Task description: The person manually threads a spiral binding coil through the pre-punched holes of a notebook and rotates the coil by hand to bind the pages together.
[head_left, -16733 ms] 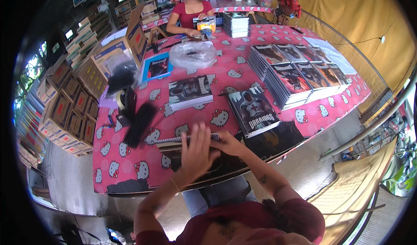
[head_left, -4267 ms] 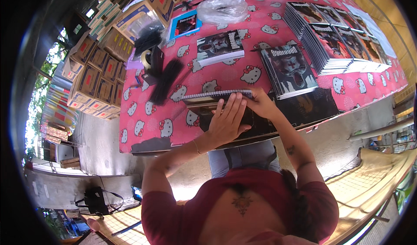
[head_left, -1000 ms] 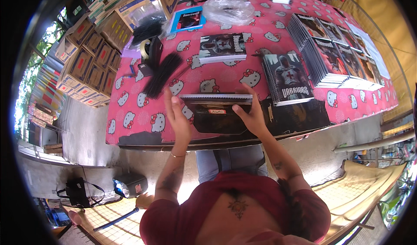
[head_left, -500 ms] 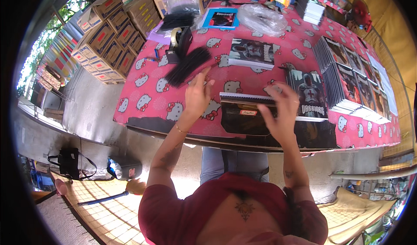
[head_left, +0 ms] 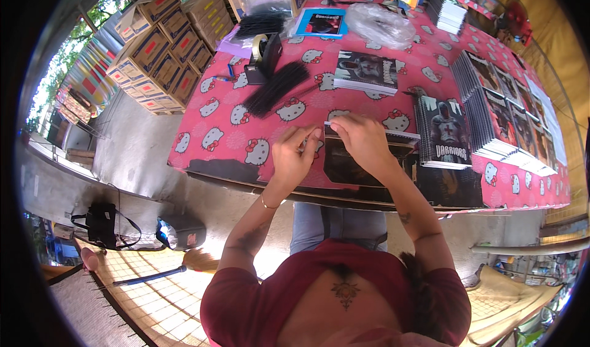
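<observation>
Two hands work at the near edge of a pink cartoon-cat tablecloth (head_left: 221,126). The left hand (head_left: 294,160) has its fingers curled, fingertips pinching at the upper left corner of a dark notebook (head_left: 359,162) that lies flat on the table edge right in front of the person. The right hand (head_left: 364,139) rests on top of the same notebook, fingers bent and closed down on its spiral-bound top edge, just beside the left hand's fingertips.

Immediately right of the right hand sits one stack of dark-covered spiral notebooks (head_left: 444,132), touching the worked notebook's side. Beyond that, further right, about three more overlapping rows of the same notebooks (head_left: 504,116) fan out toward the table's far corner.

Ahead of the left hand lies one bundle of black binding combs (head_left: 276,87), and past it one black tape dispenser (head_left: 263,57). Ahead of the right hand sits one low pile of dark-covered notebooks (head_left: 367,71). Farther still are one blue-bordered cover (head_left: 321,23) and one crumpled clear plastic bag (head_left: 378,24). Well off to the left, beyond the table, many cardboard boxes (head_left: 163,55) are stacked; their count cannot be told.
</observation>
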Action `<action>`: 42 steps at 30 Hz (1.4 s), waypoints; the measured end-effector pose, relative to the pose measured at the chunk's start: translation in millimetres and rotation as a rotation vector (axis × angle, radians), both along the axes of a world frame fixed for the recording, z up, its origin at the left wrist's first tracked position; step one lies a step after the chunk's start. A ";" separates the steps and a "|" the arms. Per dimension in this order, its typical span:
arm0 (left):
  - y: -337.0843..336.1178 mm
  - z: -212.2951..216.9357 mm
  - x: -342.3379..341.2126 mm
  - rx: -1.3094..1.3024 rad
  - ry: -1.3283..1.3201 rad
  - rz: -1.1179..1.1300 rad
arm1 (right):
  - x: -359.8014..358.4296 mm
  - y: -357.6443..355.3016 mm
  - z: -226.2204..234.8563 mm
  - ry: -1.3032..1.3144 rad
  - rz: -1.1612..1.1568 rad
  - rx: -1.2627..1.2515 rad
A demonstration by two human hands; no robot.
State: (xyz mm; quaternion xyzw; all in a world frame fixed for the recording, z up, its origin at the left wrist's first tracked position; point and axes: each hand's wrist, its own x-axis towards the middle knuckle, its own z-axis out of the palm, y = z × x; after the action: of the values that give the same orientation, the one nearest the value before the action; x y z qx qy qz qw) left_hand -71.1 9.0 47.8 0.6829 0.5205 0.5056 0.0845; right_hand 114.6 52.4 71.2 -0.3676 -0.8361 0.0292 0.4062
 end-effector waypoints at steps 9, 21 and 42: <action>16.5 6.1 -9.7 0.040 0.163 -0.010 | 4.0 -0.2 -0.1 0.005 0.028 -0.029; 6.5 9.7 -1.0 -0.081 -0.018 -0.081 | 1.5 3.5 -3.3 0.026 0.006 -0.038; 41.6 33.6 -14.2 -0.038 0.270 -0.395 | 11.7 3.7 9.3 -0.012 0.076 -0.195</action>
State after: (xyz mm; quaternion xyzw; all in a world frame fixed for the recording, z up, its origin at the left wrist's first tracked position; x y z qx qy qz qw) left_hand -85.3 50.6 81.4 0.8312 0.3927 0.3735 0.1242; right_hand 126.3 56.1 80.5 -0.3736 -0.8450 0.1238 0.3620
